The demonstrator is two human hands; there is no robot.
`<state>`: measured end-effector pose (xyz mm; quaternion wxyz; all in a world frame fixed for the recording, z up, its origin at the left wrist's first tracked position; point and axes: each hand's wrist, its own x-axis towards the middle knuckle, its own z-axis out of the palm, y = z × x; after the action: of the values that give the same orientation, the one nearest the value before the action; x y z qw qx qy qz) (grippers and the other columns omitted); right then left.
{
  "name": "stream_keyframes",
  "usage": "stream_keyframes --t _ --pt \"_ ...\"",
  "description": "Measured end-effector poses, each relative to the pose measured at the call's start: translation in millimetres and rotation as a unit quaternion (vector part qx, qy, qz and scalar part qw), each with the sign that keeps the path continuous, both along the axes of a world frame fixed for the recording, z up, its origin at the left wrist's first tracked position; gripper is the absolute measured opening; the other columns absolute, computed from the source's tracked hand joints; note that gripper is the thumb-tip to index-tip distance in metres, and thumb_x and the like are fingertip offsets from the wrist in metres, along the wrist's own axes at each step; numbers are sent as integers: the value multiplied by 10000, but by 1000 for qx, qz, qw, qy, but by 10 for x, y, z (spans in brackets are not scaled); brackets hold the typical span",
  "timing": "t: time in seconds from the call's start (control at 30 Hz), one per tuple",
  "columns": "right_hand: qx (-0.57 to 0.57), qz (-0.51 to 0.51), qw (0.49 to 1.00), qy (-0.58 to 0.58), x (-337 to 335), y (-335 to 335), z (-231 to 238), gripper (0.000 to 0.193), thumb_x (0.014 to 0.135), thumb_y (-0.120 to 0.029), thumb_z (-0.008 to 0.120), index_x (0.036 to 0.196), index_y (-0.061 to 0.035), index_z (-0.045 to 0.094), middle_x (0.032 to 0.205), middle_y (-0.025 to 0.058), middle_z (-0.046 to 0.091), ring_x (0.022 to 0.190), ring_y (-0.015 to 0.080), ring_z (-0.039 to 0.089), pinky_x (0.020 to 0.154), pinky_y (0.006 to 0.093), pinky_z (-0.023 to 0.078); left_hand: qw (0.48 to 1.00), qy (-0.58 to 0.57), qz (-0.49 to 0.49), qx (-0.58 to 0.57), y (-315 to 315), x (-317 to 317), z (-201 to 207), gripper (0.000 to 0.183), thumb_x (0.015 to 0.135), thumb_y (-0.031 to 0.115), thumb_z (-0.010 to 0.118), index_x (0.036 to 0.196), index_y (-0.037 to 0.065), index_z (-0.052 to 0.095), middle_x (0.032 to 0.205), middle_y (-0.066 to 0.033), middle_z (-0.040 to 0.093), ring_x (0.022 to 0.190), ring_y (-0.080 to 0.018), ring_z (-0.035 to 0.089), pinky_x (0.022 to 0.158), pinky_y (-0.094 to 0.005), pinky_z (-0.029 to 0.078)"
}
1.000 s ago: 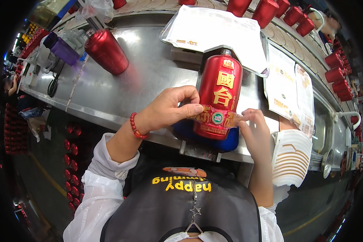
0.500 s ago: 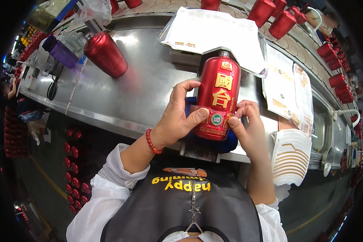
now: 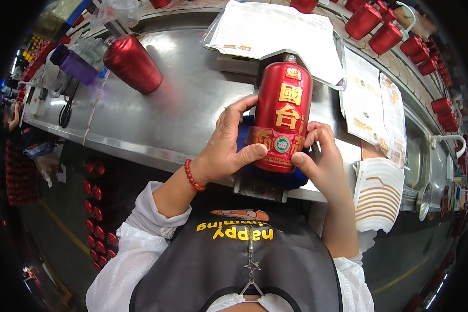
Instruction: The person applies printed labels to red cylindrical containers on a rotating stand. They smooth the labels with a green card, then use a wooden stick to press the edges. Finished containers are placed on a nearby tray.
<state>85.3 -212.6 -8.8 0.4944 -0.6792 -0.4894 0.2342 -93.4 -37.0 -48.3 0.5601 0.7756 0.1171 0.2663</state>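
Note:
A red bottle (image 3: 283,117) with raised gold characters lies on its back, neck pointing away, over a dark blue pad (image 3: 291,179). Around its lower part runs a red and gold label (image 3: 282,144) with a green round emblem; the left end stands a little off the bottle. My left hand (image 3: 229,136) grips the left side, its thumb pressing the label's left end and its fingers along the flank. On the lower right, my right hand (image 3: 320,156) has its thumb on the label and bent fingers against the side. Fingers behind the bottle are hidden.
Another red bottle (image 3: 133,65) stands on the metal bench (image 3: 187,78), left of a purple drink bottle (image 3: 75,64). White printed sheets (image 3: 275,31) lie on a tray behind. Curved strips on white backing (image 3: 378,195) hang at the right edge. A conveyor carries red bottles (image 3: 363,22) beyond.
Both hands keep their hold on the bottle. More gold pattern shows on the label's left part. Bottles on the far conveyor have shifted to the right. The whole view has moved slightly.

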Motion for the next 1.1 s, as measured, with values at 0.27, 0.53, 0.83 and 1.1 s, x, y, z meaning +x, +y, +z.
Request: stream_keyframes --t 0.27,0.53,0.83,1.1 --pt "99 -126 983 91 -315 -199 234 323 969 -75 623 1265 39 564 1075 129 691 924 168 663 845 285 520 1000 -5 6 16 8 -8 -30 953 882 613 680 1507 2 300 1471 -210 413 1378 -339 388 1163 -450 277" --pt "131 -105 922 -348 -321 -208 148 216 870 6 693 1079 -21 644 843 120 611 713 287 591 639 393 487 1000 -12 8 9 1 1 -5 970 879 605 691 1516 0 282 1477 -213 403 1377 -342 392 1166 -447 277" --pt "58 -134 984 98 -477 -112 186 244 976 -190 683 1087 14 605 875 45 672 793 89 598 706 252 500 916 -86 77 384 -328 -164 273 422 921 357 693 1296 165 675 1167 1 721 1340 -259 461 1231 -532 58" --pt "71 -181 980 -31 -366 -120 63 192 945 -131 707 1049 11 630 834 78 648 751 143 599 687 272 495 926 -40 156 342 -364 -202 71 558 831 305 775 1361 200 635 1277 50 667 1353 -227 447 1223 -558 54"
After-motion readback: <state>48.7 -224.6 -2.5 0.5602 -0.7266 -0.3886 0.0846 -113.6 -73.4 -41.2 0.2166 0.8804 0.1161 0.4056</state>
